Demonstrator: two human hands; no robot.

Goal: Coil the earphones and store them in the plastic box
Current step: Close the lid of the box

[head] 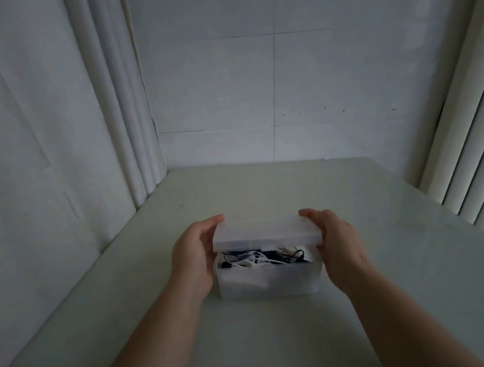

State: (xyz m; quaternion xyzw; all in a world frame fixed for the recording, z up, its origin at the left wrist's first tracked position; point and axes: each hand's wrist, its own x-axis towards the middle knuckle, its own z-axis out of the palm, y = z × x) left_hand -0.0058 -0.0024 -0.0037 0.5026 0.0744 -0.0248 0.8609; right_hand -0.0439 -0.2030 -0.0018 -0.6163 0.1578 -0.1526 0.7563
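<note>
Pale wall panels fill the upper frame, with a folded curtain point(127, 111) at upper left and vertical blinds point(478, 166) at right; nothing blocks the pale counter point(264, 187). Low in the centre stands the frosted plastic box point(269, 279). The left hand point(193, 254) and right hand point(339, 242) each clasp one end of its lid point(264, 233), raised at the near edge. Inside, tangled white and dark earphones point(260, 260) show only through the gap; individual cords are hard to separate.

A pale table point(279, 342) carries one translucent plastic box point(269, 281) (near its middle), standing flat on it.
</note>
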